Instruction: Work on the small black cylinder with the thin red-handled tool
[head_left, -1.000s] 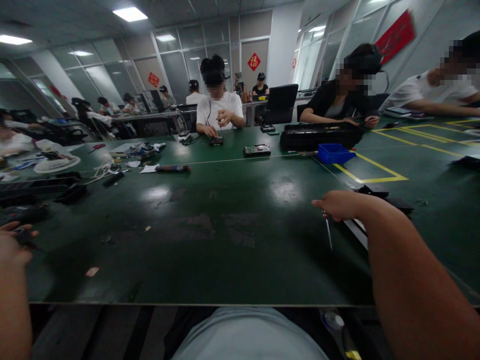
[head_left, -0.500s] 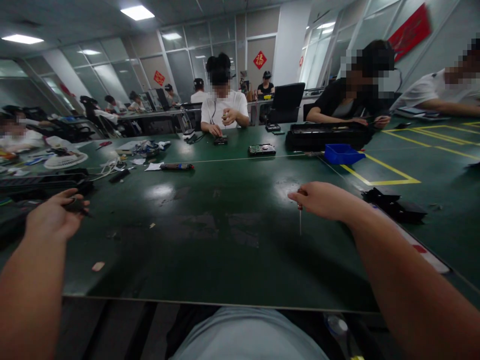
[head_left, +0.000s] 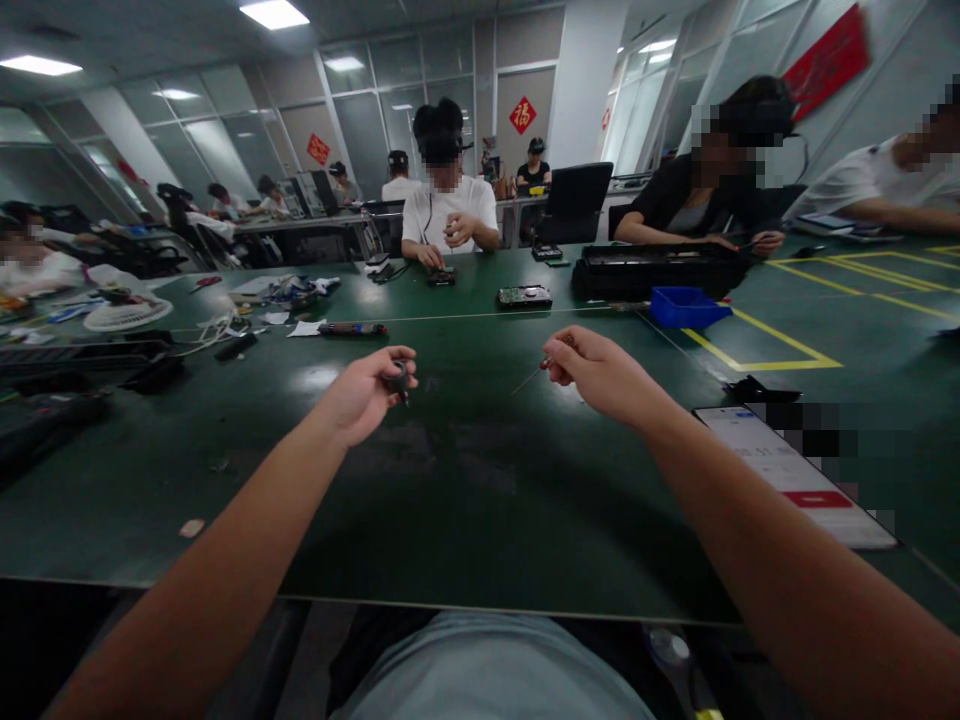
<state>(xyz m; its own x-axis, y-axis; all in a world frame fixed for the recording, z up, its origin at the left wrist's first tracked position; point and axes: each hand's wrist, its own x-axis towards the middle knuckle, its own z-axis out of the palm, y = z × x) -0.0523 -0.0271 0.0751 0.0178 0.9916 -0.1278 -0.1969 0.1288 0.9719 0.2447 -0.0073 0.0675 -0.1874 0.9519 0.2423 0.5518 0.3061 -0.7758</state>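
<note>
My left hand (head_left: 367,392) is raised over the middle of the green table (head_left: 465,480), its fingers pinched round a small dark part (head_left: 399,381). My right hand (head_left: 592,372) hovers a little to the right of it, closed on a thin metal screwdriver (head_left: 531,377) whose tip points left and down toward the left hand. The two hands are about a hand's width apart above the bare, scuffed table top.
A phone (head_left: 791,472) lies flat by my right forearm, with a black part (head_left: 751,388) beyond it. Farther off sit a blue bin (head_left: 688,305), a long black tray (head_left: 652,268), a circuit board (head_left: 524,297) and cluttered tools at the left. Other people work across the table.
My left hand has swung in from the far left edge to the table's middle with the dark part. My right hand moved left and up, turning the screwdriver from pointing down to pointing left.
</note>
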